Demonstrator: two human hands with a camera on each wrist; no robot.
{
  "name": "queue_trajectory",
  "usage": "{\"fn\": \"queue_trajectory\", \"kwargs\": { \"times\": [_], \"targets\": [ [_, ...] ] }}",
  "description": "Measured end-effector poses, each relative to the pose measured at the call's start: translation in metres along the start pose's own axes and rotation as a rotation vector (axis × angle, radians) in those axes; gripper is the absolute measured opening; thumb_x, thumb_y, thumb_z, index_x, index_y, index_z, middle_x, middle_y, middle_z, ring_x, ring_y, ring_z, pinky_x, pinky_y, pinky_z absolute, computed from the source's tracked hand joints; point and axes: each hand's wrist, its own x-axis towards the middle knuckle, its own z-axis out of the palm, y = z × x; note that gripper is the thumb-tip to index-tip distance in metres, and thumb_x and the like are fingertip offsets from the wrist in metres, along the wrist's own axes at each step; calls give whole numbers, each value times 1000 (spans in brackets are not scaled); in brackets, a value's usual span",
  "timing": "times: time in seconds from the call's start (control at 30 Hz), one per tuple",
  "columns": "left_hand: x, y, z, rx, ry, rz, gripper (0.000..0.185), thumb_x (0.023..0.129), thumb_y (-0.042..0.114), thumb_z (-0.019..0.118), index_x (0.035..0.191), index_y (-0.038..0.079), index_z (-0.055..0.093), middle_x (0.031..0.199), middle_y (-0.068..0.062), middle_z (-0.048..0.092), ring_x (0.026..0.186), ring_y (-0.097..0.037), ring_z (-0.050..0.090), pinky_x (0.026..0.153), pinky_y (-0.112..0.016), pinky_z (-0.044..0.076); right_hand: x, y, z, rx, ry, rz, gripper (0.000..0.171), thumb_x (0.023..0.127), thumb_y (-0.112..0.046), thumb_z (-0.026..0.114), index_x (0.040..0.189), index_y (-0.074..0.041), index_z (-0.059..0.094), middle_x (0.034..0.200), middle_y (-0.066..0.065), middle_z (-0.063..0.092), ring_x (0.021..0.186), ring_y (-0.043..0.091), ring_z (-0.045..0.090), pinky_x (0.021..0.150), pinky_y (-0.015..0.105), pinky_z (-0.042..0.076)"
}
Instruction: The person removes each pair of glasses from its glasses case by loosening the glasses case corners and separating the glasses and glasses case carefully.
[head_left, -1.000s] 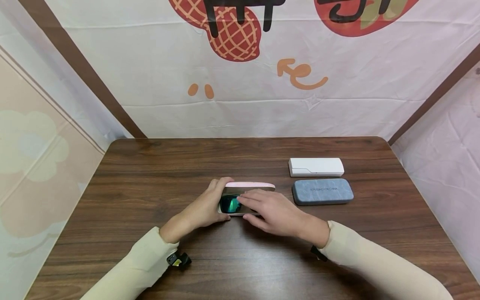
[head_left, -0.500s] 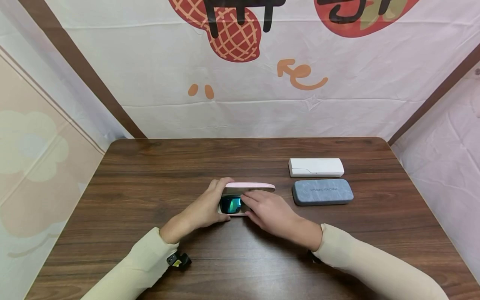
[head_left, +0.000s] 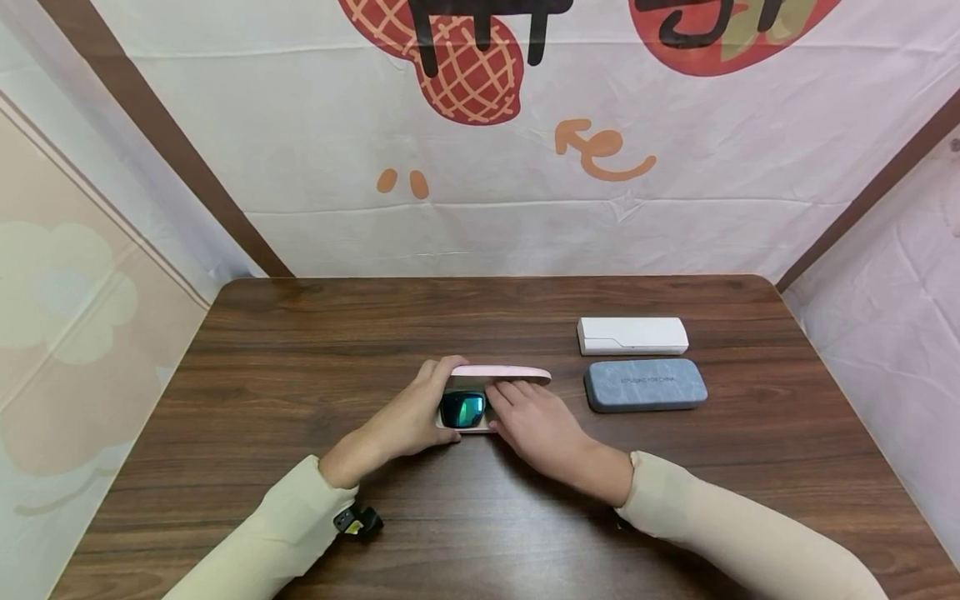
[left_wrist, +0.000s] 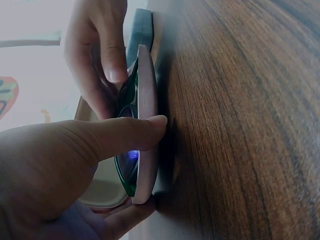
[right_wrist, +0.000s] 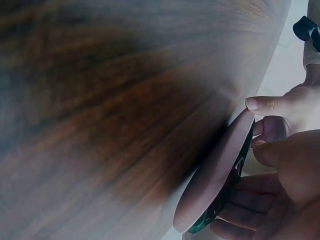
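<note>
An open pink glasses case (head_left: 504, 371) lies on the table with its lid raised at the far side. Inside it sits a pair of sunglasses (head_left: 462, 409) with dark frames and green-blue mirrored lenses. My left hand (head_left: 405, 415) grips the case's left end, thumb on the near wall and fingers at the back. My right hand (head_left: 538, 429) reaches over the right half of the sunglasses, its fingers and thumb about the frame and hiding that lens. In the right wrist view the sunglasses' edge (right_wrist: 200, 223) shows above the case wall (right_wrist: 212, 175).
A white glasses case (head_left: 632, 336) and a blue-grey glasses case (head_left: 645, 385) lie at the right, both shut. The wooden table (head_left: 337, 325) ends at a printed cloth backdrop (head_left: 495, 225).
My right hand has shifted slightly left and nearer, its fingers drawn in, and more of the left lens shows. The left hand and the pink case have stayed in place.
</note>
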Motion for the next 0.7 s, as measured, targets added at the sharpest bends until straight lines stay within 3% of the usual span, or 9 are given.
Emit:
{"fn": "queue_trajectory", "kwargs": {
  "times": [0.33,0.7],
  "targets": [
    [-1,1,0,4,-7,-6,97,72,6,93,148,14,34,128,-21,48,111,-32,57,93,-49,51,2,-1,4,-27,15,14,45,99,-30,68,131,0,62,120,10,67,106,24,64,92,36,53],
    [0,0,0,16,-12,-10,97,73,7,92,149,14,33,129,-22,48,110,-32,57,93,-49,51,5,1,4,-6,45,8,36,97,-30,71,120,-3,66,110,7,69,98,22,65,87,36,54]
  ]
}}
